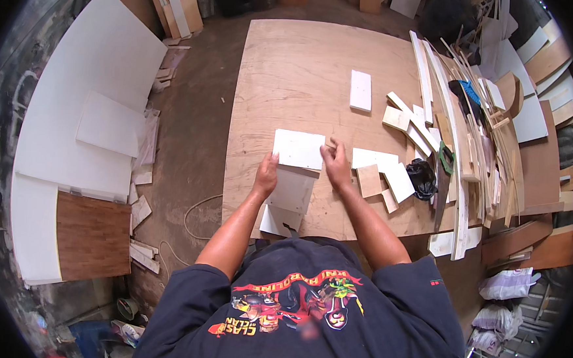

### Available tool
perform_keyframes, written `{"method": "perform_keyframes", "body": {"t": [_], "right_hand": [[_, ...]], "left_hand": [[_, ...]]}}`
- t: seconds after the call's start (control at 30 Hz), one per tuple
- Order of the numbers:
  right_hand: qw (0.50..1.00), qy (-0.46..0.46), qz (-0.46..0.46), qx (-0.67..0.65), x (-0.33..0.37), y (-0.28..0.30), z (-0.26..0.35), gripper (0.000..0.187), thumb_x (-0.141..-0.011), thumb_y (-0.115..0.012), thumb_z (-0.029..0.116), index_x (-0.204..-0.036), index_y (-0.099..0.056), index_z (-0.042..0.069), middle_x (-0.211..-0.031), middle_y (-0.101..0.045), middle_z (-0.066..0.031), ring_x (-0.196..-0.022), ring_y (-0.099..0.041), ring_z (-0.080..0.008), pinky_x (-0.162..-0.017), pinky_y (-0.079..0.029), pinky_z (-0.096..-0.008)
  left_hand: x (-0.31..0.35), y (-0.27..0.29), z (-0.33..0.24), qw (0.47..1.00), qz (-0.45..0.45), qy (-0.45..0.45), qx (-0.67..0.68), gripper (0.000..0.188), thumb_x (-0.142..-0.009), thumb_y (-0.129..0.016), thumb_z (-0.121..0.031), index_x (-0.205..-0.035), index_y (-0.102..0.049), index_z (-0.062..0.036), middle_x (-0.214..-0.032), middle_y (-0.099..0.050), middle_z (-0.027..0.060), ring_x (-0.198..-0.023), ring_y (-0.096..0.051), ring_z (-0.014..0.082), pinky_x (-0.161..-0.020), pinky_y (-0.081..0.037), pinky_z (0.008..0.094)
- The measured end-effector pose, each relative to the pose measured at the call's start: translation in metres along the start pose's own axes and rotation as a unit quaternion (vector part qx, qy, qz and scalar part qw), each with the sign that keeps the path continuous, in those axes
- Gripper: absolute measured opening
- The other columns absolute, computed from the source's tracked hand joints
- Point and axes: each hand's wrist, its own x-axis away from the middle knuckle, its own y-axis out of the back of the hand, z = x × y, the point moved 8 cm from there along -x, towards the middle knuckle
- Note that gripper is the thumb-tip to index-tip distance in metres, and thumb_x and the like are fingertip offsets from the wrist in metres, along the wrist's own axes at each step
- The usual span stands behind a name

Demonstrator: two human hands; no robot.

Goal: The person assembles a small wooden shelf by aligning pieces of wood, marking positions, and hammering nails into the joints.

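A white rectangular board (pixel 299 147) lies level in front of me, near the front edge of the table. My left hand (pixel 267 175) grips its left edge, thumb on the near left corner. At the opposite edge, my right hand (pixel 335 163) has its fingers curled, with thumb and forefinger against the board's side. Below the board, a greyish panel (pixel 294 190) runs toward me. Closer to my body is another white piece (pixel 279 220) with a small dark mark or slot. How these pieces join is hidden.
The plywood table (pixel 293 68) carries a small white block (pixel 361 90), white and bare wood offcuts (pixel 369 181), a black plastic bag (pixel 421 179) and a green-handled saw (pixel 445 158). Long strips (pixel 448 103) pile up on the right. Large white panels (pixel 89 81) lean at left.
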Motion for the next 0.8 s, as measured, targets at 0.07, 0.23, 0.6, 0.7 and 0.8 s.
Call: {"method": "perform_keyframes", "body": {"t": [0.07,0.23,0.6,0.7,0.8], "right_hand": [[0.997,0.033,0.007,-0.076,0.034,-0.011,-0.004,0.068,-0.095,-0.071,0.031,-0.148,-0.039,0.003,-0.12,-0.065,-0.0202,-0.103,-0.066,-0.0231,-0.089,-0.053,-0.0386],[0.97,0.233,-0.016,0.071,0.074,-0.01,0.026,0.058,-0.078,-0.083,0.014,-0.132,-0.063,0.01,-0.114,-0.068,-0.0126,-0.1,-0.067,-0.0282,-0.086,-0.054,-0.038],[0.951,0.275,-0.079,0.118,0.085,-0.007,0.02,0.043,-0.078,-0.08,0.011,-0.12,-0.072,0.013,-0.094,-0.07,-0.015,-0.086,-0.068,-0.0327,-0.075,-0.055,-0.0399],[0.952,0.27,-0.074,0.127,0.084,-0.007,0.018,0.043,-0.079,-0.08,0.012,-0.121,-0.073,0.014,-0.094,-0.07,-0.0151,-0.086,-0.068,-0.0331,-0.075,-0.055,-0.0407],[0.954,0.265,-0.067,0.125,0.083,-0.008,0.015,0.042,-0.079,-0.079,0.012,-0.121,-0.073,0.015,-0.095,-0.07,-0.0153,-0.087,-0.068,-0.0333,-0.075,-0.055,-0.0411]], "left_hand": [[0.0,0.003,0.002,0.999,0.03,0.014,0.014,0.046,-0.111,-0.04,-0.037,-0.125,-0.058,0.003,-0.112,-0.065,0.0086,-0.102,-0.057,0.0153,-0.092,-0.046,0.0294],[0.001,-0.003,-0.009,0.997,0.059,0.04,0.037,0.043,-0.111,-0.041,-0.038,-0.127,-0.059,-0.0027,-0.107,-0.062,-0.0014,-0.09,-0.05,0.0073,-0.078,-0.042,0.0236],[-0.001,-0.004,-0.012,0.996,0.084,0.013,0.024,0.044,-0.11,-0.041,-0.045,-0.124,-0.061,-0.0082,-0.098,-0.058,-0.0064,-0.08,-0.043,0.005,-0.069,-0.037,0.0234],[-0.003,-0.002,-0.005,0.994,0.095,0.048,0.022,0.044,-0.111,-0.04,-0.035,-0.124,-0.058,0.0028,-0.113,-0.064,0.0079,-0.106,-0.056,0.0151,-0.095,-0.045,0.0298],[-0.002,-0.002,-0.004,0.995,0.087,0.046,0.026,0.044,-0.111,-0.04,-0.036,-0.125,-0.058,0.0025,-0.114,-0.064,0.0082,-0.106,-0.056,0.0154,-0.096,-0.045,0.0299]]}}
